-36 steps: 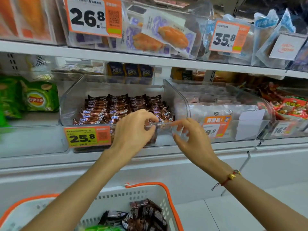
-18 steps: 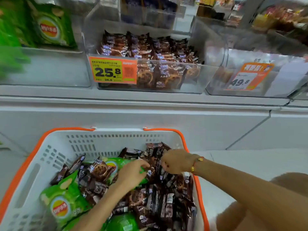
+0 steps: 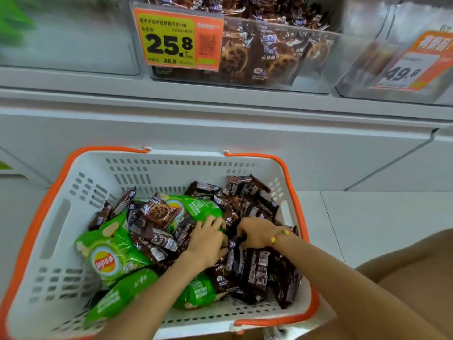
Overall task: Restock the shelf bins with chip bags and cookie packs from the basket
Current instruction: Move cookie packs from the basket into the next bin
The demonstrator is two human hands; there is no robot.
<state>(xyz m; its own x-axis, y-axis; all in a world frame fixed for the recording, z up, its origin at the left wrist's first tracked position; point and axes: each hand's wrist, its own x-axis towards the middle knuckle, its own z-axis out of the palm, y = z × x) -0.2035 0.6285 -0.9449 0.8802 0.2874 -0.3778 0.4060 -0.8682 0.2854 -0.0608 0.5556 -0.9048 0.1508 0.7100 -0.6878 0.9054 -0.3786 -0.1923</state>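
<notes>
- Two bare hands are reaching into the basket (image 3: 61, 217), a white plastic one with an orange rim, sitting nearest on the floor in front of the shelf.
- The left hand (image 3: 208, 241) is lying on the heap, fingers spread and lightly bent over a green bag and brown packs; whether it is gripping anything I cannot tell.
- The right hand (image 3: 255, 234), a red cord bracelet (image 3: 279, 235) at its wrist, is curling its fingers down into the cookie packs (image 3: 255, 271); what it is holding is hidden.
- At least four green chip bags (image 3: 110, 256) are lying left and centre; dozens of brown packs are piling up on the right, too many to count.
- Farther off, one clear shelf bin (image 3: 313, 57) is holding more brown packs behind a 25.8 price tag (image 3: 176, 40).
- Far right, a second tag (image 3: 411, 67) is showing 49.8.
</notes>
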